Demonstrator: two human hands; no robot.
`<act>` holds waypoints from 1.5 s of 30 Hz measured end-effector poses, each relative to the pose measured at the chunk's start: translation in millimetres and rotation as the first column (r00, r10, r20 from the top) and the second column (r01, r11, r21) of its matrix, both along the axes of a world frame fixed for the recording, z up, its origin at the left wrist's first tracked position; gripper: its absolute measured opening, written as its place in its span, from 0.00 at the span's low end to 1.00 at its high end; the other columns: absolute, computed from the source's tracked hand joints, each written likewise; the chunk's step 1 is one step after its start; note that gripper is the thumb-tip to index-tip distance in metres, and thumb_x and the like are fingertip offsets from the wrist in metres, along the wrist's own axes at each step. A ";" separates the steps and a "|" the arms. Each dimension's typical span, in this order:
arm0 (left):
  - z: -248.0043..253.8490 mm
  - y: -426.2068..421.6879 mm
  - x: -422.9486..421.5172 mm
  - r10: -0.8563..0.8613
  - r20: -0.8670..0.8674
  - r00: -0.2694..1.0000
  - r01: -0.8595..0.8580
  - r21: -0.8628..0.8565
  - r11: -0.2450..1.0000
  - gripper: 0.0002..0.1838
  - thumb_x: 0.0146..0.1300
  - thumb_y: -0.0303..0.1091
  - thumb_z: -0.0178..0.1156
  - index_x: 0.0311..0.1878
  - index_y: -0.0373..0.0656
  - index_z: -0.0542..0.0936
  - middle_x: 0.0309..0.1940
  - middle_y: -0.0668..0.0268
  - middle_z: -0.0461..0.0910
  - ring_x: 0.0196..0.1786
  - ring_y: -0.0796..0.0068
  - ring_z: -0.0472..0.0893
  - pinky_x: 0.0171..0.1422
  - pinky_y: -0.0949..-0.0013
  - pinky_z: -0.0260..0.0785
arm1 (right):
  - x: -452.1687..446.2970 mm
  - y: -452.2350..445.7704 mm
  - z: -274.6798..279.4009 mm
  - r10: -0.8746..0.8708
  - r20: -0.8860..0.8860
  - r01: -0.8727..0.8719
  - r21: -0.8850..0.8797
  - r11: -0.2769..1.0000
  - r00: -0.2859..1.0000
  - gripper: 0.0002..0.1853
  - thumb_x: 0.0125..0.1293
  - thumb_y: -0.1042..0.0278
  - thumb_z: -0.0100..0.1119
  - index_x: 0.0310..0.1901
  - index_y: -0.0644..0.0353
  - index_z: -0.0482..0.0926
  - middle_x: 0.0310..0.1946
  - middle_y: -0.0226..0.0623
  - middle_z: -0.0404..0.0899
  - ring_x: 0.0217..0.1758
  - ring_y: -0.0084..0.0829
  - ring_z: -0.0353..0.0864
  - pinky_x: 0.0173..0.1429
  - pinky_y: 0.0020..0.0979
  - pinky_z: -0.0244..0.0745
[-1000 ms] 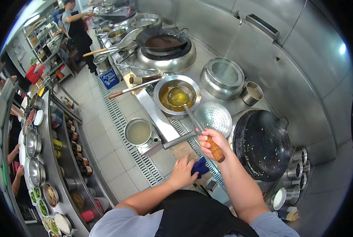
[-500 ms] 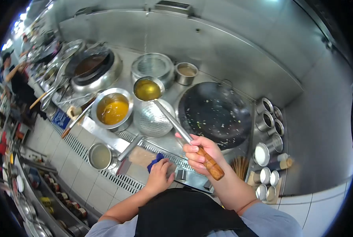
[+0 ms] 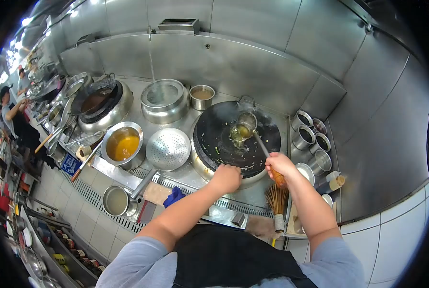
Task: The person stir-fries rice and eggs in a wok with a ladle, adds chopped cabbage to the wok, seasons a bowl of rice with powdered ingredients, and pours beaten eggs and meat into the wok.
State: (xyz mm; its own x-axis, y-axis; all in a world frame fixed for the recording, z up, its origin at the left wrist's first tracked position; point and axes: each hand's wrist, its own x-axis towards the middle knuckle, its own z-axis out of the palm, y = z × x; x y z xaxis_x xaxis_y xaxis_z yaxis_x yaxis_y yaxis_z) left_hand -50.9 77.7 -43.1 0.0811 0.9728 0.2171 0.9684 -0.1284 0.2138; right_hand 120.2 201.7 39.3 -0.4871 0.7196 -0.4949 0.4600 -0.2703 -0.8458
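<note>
My right hand (image 3: 281, 165) is closed round the wooden handle of a ladle (image 3: 257, 137). The ladle's bowl is tipped over the black wok (image 3: 214, 132), with yellowish oil running out of it onto the wok's surface. Small pale and green bits are scattered across the wok. At the near edge of the wok my left hand (image 3: 227, 178) is closed with its fingers curled over the rim; the exact grip is partly hidden. A crumpled blue cloth (image 3: 174, 197) lies on the counter left of that forearm.
Left of the wok sit a perforated strainer (image 3: 168, 150) and a pot of orange-yellow oil (image 3: 123, 144). A lidded pot (image 3: 164, 101) stands behind. To the right are several metal canisters (image 3: 303, 138) and a bamboo brush (image 3: 277, 201). Another person (image 3: 20, 122) stands far left.
My right hand has swung the ladle from above the strainer to over the wok and tipped it, pouring oil. My left hand has left the blue cloth and moved right to the wok's rim.
</note>
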 end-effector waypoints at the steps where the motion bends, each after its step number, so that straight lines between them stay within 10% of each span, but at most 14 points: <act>1: -2.8 6.8 -0.9 0.031 0.016 0.999 -0.030 -0.106 0.994 0.14 0.61 0.40 0.52 0.34 0.39 0.80 0.35 0.56 0.81 0.43 0.58 0.80 0.50 0.57 0.68 | 7.2 7.6 -2.8 0.011 -0.001 -0.011 -0.004 1.000 1.000 0.05 0.56 0.74 0.51 0.35 0.62 0.68 0.19 0.32 0.70 0.12 0.26 0.67 0.16 0.30 0.65; 5: -6.7 2.6 8.9 0.077 0.004 0.997 -0.077 -0.112 0.991 0.16 0.63 0.43 0.51 0.28 0.43 0.81 0.27 0.57 0.82 0.34 0.59 0.83 0.43 0.57 0.71 | 22.7 37.3 -17.6 0.094 0.184 -0.153 0.339 0.928 0.978 0.21 0.55 0.72 0.51 0.53 0.65 0.70 0.24 0.42 0.77 0.20 0.38 0.77 0.25 0.38 0.74; 8: -9.1 1.2 11.8 0.086 -0.027 0.996 -0.088 -0.075 0.993 0.16 0.63 0.43 0.51 0.29 0.43 0.80 0.27 0.57 0.82 0.34 0.58 0.82 0.44 0.57 0.69 | 17.7 39.2 -39.7 -0.001 0.511 -0.344 0.580 0.738 0.860 0.35 0.56 0.65 0.52 0.67 0.61 0.58 0.46 0.60 0.77 0.54 0.53 0.75 0.59 0.43 0.69; 9: -13.3 1.4 11.4 0.090 -0.024 0.996 -0.090 -0.026 0.996 0.16 0.64 0.43 0.51 0.30 0.43 0.80 0.26 0.57 0.82 0.33 0.57 0.81 0.44 0.57 0.69 | 15.6 42.6 -69.1 -0.031 0.539 -0.394 0.651 0.649 0.841 0.34 0.56 0.67 0.52 0.67 0.61 0.59 0.44 0.59 0.79 0.43 0.51 0.81 0.48 0.43 0.76; 12: -16.5 6.0 10.9 0.127 -0.037 0.991 -0.129 -0.060 0.990 0.15 0.63 0.43 0.51 0.31 0.43 0.80 0.27 0.58 0.81 0.35 0.57 0.81 0.46 0.57 0.68 | 4.7 2.9 -57.5 0.194 0.200 -0.256 0.357 0.898 0.960 0.27 0.56 0.74 0.50 0.60 0.58 0.67 0.28 0.43 0.78 0.16 0.32 0.75 0.22 0.33 0.71; 21: -1.3 -71.1 33.8 0.161 0.231 0.959 -0.242 0.383 0.892 0.13 0.53 0.31 0.61 0.43 0.42 0.76 0.43 0.59 0.74 0.52 0.56 0.72 0.58 0.57 0.63 | 117.6 -41.2 -29.1 0.161 0.552 -0.512 0.572 0.641 0.818 0.35 0.54 0.68 0.51 0.68 0.47 0.60 0.35 0.54 0.79 0.40 0.53 0.79 0.45 0.48 0.73; 31: -105.5 -272.2 90.8 0.653 0.266 0.709 -0.557 -0.357 0.750 0.13 0.56 0.36 0.59 0.42 0.42 0.77 0.43 0.56 0.76 0.47 0.53 0.76 0.52 0.55 0.68 | 104.1 -20.7 -46.5 0.093 0.761 -0.717 0.553 0.425 0.642 0.35 0.57 0.70 0.52 0.69 0.49 0.58 0.32 0.49 0.79 0.36 0.50 0.79 0.42 0.47 0.74; 35: -133.5 -354.7 114.4 0.837 0.047 0.545 -0.574 -0.707 0.413 0.16 0.57 0.40 0.57 0.45 0.42 0.78 0.44 0.54 0.78 0.47 0.51 0.78 0.51 0.53 0.70 | 68.7 -39.3 -36.2 0.089 0.835 -0.797 0.478 0.370 0.543 0.27 0.62 0.73 0.45 0.65 0.58 0.64 0.45 0.54 0.74 0.47 0.50 0.77 0.47 0.46 0.74; 38: -113.0 -407.9 138.4 0.898 -0.099 0.428 -0.458 -0.880 0.121 0.18 0.53 0.34 0.54 0.47 0.40 0.77 0.48 0.51 0.78 0.50 0.52 0.78 0.53 0.54 0.72 | 63.3 -89.7 -58.6 0.390 0.541 -0.593 0.805 0.015 0.745 0.23 0.56 0.76 0.53 0.56 0.70 0.70 0.57 0.56 0.68 0.54 0.54 0.70 0.60 0.46 0.65; 39: -109.4 -425.0 148.3 0.909 -0.115 0.401 -0.447 -0.891 0.084 0.18 0.53 0.34 0.54 0.48 0.40 0.77 0.47 0.51 0.78 0.51 0.51 0.78 0.53 0.54 0.72 | 57.6 -107.0 -69.0 0.671 0.461 -0.684 0.723 0.096 0.581 0.24 0.55 0.73 0.56 0.55 0.71 0.70 0.55 0.56 0.70 0.55 0.52 0.71 0.60 0.44 0.66; 40: -107.1 -441.2 155.9 0.919 -0.128 0.373 -0.435 -0.899 0.052 0.18 0.53 0.34 0.54 0.48 0.40 0.77 0.47 0.51 0.79 0.51 0.51 0.78 0.54 0.54 0.72 | 43.2 -127.5 -78.7 0.862 0.354 -0.931 0.175 0.320 0.363 0.25 0.55 0.69 0.58 0.54 0.73 0.71 0.55 0.55 0.71 0.58 0.50 0.70 0.62 0.42 0.65; 42: -100.3 -461.4 167.5 0.942 -0.138 0.307 -0.370 -0.929 -0.016 0.19 0.53 0.34 0.54 0.49 0.40 0.77 0.47 0.51 0.79 0.51 0.51 0.78 0.54 0.54 0.71 | 40.8 -164.5 -180.7 0.941 0.167 -0.946 -0.091 0.311 0.293 0.26 0.55 0.66 0.59 0.54 0.74 0.71 0.56 0.59 0.70 0.60 0.51 0.69 0.64 0.42 0.64; 45: -106.5 -495.6 190.6 0.988 -0.107 0.107 -0.425 -0.903 -0.052 0.18 0.54 0.35 0.54 0.48 0.40 0.78 0.46 0.52 0.79 0.50 0.51 0.79 0.54 0.54 0.71 | 42.0 -192.4 -277.7 0.743 0.656 -0.991 0.094 0.090 0.130 0.36 0.54 0.64 0.61 0.60 0.79 0.62 0.62 0.64 0.62 0.68 0.50 0.61 0.70 0.41 0.58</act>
